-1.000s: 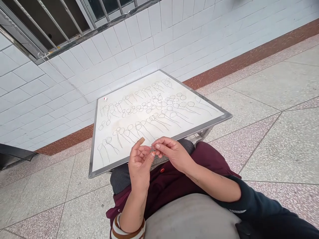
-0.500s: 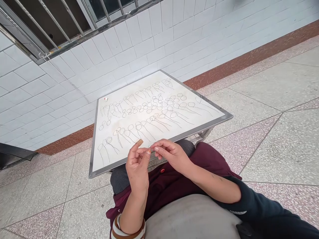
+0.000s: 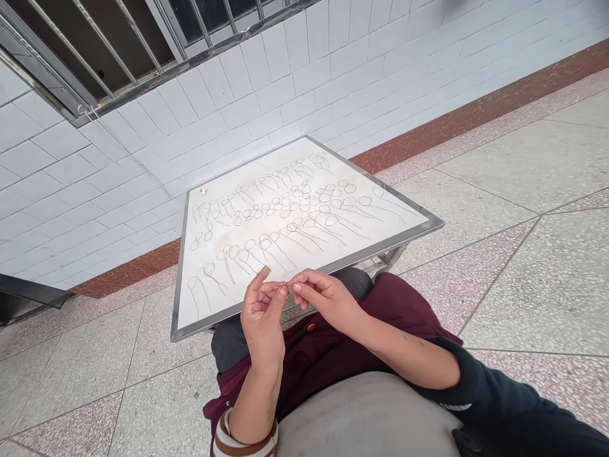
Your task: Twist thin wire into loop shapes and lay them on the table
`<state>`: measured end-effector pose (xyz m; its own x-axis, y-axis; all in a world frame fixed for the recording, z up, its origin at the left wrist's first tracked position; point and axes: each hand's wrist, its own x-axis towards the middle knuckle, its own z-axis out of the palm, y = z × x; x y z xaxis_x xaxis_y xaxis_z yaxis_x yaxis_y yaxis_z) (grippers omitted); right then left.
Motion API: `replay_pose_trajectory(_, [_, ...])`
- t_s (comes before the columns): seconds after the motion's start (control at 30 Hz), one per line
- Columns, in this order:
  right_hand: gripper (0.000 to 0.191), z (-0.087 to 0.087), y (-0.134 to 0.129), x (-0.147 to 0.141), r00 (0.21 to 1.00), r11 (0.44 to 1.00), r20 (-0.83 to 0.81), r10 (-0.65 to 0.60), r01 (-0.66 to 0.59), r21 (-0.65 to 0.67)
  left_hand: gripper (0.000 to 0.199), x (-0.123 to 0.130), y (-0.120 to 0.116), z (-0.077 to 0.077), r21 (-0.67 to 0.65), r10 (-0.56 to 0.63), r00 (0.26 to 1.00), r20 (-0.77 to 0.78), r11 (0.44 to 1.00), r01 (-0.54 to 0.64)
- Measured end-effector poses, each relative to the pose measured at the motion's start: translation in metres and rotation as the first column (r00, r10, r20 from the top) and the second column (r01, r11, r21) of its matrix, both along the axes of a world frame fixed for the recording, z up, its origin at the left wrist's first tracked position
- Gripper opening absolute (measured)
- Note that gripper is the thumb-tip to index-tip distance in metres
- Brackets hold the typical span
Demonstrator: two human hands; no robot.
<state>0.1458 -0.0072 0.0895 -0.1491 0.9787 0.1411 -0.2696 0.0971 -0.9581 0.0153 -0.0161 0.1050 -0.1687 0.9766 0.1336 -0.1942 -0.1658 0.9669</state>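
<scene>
Between my two hands, just over the near edge of the white table [image 3: 295, 279], is a thin wire [image 3: 273, 289], partly hidden by the fingers. My left hand [image 3: 264, 314] pinches it between thumb and fingers, with the index finger raised and something tan on its tip. My right hand [image 3: 326, 295] pinches the wire's other side with thumb and index finger, close to the left thumb. On the tabletop lie several thin dark wire pieces in rows, some bent into a loop with two long tails [image 3: 208, 270], others shaped as figure-eight loops [image 3: 242, 217].
A small white and red item [image 3: 203, 191] sits at the table's far left corner. The metal table rim [image 3: 304, 279] runs close in front of my lap. Behind the table stands a white tiled wall [image 3: 214, 120] with a barred window [image 3: 128, 44]. Speckled tile floor [image 3: 537, 254] surrounds it.
My hands stay almost in place, fingertips together. The right fingers have shifted slightly, and a small curve of wire now shows between the fingertips.
</scene>
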Motion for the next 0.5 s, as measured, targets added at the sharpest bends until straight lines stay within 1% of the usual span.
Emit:
replay_pose_trajectory(0.1, [0.026, -0.003, 0.0, -0.001, 1.0, 1.0, 0.017, 0.003, -0.003, 0.008, 0.045, -0.001, 0.001, 0.0, -0.025, 0.001, 1.0, 0.026, 1.0, 0.0])
replay_pose_trajectory(0.23, [0.027, -0.007, 0.001, -0.002, 0.999, 0.999, 0.021, -0.034, 0.033, 0.023, 0.045, -0.003, 0.001, 0.002, -0.044, -0.017, 0.999, 0.041, 0.999, 0.018])
replay_pose_trajectory(0.3, [0.027, -0.009, 0.001, -0.004, 0.999, 0.999, -0.019, -0.039, 0.04, 0.025, 0.044, -0.003, 0.0, 0.003, -0.054, -0.038, 0.998, 0.045, 0.998, 0.041])
replay_pose_trajectory(0.43, [0.028, -0.014, 0.0, -0.006, 0.986, 1.0, -0.166, 0.013, -0.013, 0.001, 0.044, -0.003, -0.001, 0.003, -0.08, -0.055, 0.997, 0.054, 0.995, 0.059])
replay_pose_trajectory(0.5, [0.029, -0.016, 0.0, -0.005, 0.984, 1.0, -0.175, 0.022, -0.02, 0.011, 0.045, -0.004, -0.001, 0.003, -0.084, -0.05, 0.997, 0.056, 0.995, 0.055])
